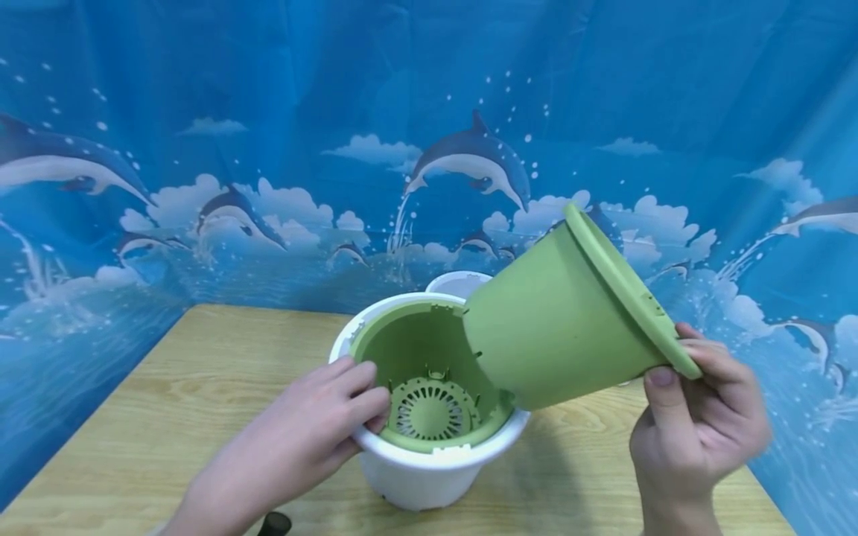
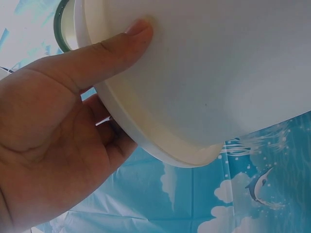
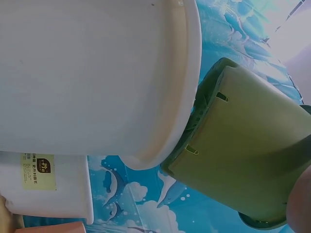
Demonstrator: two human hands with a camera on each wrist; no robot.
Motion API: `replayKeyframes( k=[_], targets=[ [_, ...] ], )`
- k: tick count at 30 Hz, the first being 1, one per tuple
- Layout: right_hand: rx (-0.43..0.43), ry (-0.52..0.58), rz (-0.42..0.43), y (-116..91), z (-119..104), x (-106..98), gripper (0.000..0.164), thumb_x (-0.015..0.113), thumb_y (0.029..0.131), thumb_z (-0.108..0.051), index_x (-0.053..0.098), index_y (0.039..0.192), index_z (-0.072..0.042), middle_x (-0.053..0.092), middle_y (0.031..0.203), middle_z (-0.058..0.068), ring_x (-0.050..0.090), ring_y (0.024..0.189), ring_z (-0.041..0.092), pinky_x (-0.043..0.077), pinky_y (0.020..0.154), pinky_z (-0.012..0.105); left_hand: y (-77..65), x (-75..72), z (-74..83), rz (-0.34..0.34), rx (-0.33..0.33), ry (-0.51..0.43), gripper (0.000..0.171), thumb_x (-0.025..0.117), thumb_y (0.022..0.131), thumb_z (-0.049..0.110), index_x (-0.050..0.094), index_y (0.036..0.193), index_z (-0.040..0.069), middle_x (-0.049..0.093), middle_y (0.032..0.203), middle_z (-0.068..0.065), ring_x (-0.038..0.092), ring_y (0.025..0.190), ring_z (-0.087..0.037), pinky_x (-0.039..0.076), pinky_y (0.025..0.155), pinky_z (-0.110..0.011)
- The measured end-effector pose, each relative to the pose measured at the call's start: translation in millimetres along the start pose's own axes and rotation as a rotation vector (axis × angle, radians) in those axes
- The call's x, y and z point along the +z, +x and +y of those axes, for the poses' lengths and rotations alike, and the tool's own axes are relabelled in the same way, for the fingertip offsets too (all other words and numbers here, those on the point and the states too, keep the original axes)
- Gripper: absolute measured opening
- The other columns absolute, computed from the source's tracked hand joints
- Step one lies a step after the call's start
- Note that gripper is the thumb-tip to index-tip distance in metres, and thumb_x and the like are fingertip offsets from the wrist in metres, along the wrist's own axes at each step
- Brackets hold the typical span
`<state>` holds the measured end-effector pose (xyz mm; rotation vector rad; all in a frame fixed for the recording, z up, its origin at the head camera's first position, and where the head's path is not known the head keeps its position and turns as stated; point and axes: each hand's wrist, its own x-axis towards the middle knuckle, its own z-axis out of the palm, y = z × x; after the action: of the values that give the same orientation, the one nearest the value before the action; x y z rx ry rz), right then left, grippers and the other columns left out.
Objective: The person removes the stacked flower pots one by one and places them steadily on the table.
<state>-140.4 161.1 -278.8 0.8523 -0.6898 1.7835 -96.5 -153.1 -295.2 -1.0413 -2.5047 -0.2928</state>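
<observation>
A white flowerpot (image 1: pixel 422 476) stands upright on the table, lined with a green inner pot (image 1: pixel 402 335) whose bottom has a round slotted grate (image 1: pixel 429 415). My left hand (image 1: pixel 328 417) grips the near-left side of the rim; in the left wrist view its thumb lies along the pot's white outer wall (image 2: pixel 204 73) with the fingers over the edge. A second green pot (image 1: pixel 556 320) is tilted on its side, its rim pinched between the thumb and fingers of my right hand (image 1: pixel 704 424). Its base overlaps the white pot's right rim in the head view.
Behind the white flowerpot stands another white pot (image 1: pixel 459 281), with a yellow label (image 3: pixel 39 179) seen in the right wrist view. An orange-brown item (image 3: pixel 53 228) shows below it there. A dark object (image 1: pixel 275 523) lies at the wooden table's (image 1: pixel 255 357) near side. A dolphin-printed curtain (image 1: pixel 302 112) hangs behind.
</observation>
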Motion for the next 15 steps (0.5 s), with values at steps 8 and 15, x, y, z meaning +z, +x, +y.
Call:
replayKeyframes(
  k=[8, 15],
  targets=[
    [-0.015, -0.031, -0.006, 1.1, -0.1, 3.6, 0.031, 0.079, 0.065, 0.018, 0.055, 0.083, 0.024, 0.067, 0.082, 0.027, 0.071, 0.088, 0.033, 0.053, 0.097, 0.037, -0.1, 0.3, -0.5, 0.004, -0.008, 0.004, 0.029, 0.083, 0.081, 0.016, 0.056, 0.086, 0.028, 0.041, 0.087, 0.016, 0.039, 0.082, -0.006, 0.041, 0.070, -0.023],
    [-0.019, -0.077, -0.007, 1.7, -1.2, -1.9, 0.032, 0.080, 0.065, 0.017, 0.055, 0.083, 0.025, 0.068, 0.083, 0.027, 0.071, 0.089, 0.033, 0.052, 0.098, 0.037, 0.0, 0.2, 0.7, -0.026, -0.029, -0.007, 0.030, 0.084, 0.080, 0.016, 0.058, 0.088, 0.029, 0.041, 0.088, 0.015, 0.039, 0.083, -0.007, 0.041, 0.071, -0.025]
  ],
)
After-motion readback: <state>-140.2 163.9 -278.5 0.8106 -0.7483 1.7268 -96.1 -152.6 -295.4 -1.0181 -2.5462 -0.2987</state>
